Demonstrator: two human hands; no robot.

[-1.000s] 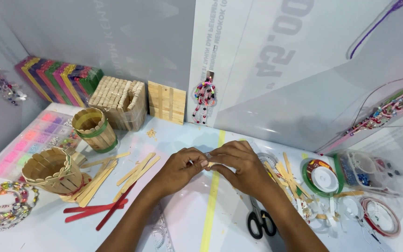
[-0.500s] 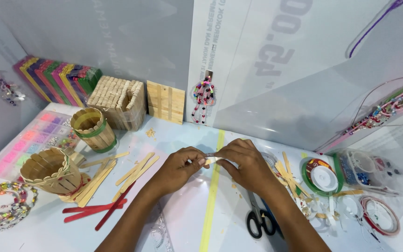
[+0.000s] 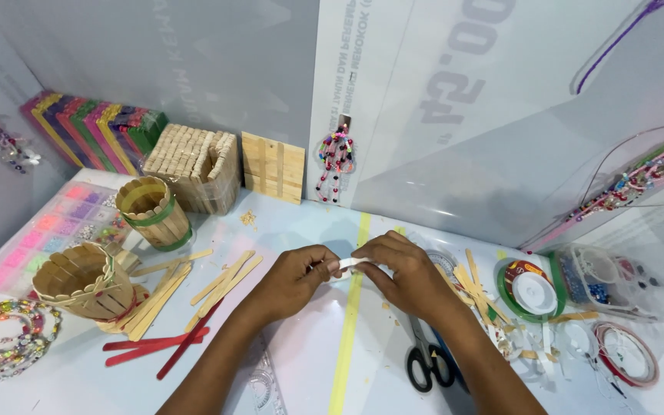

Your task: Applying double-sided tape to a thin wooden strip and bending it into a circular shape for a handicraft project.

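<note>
I look down on a pale blue table (image 3: 293, 369) that fills the view, backed by grey and white panels standing along its far edge. A yellow-green strip (image 3: 350, 327) runs from front to back across its middle. The freest room lies in the centre, around that strip and toward the near edge; both sides are crowded. To my left stand a square box of craft sticks (image 3: 194, 165), a flat stick panel (image 3: 272, 166), two round stick baskets (image 3: 151, 211) (image 3: 86, 280), and a loose scatter of plain sticks (image 3: 194, 288) with red sticks (image 3: 159, 344) nearest me. To my right lie more sticks, a green reel of tape (image 3: 532, 290), a clear bead box (image 3: 612, 280) and black-handled scissors (image 3: 426, 361) just beside my forearm. A beaded ornament (image 3: 334, 161) hangs on the back panel. My left hand (image 3: 293, 280) and right hand (image 3: 405, 273) meet over the strip, almost touching. Each hand has its fingers curled and pinched shut on one end of a short white strip (image 3: 350, 263), which is held just above the table between them.
</note>
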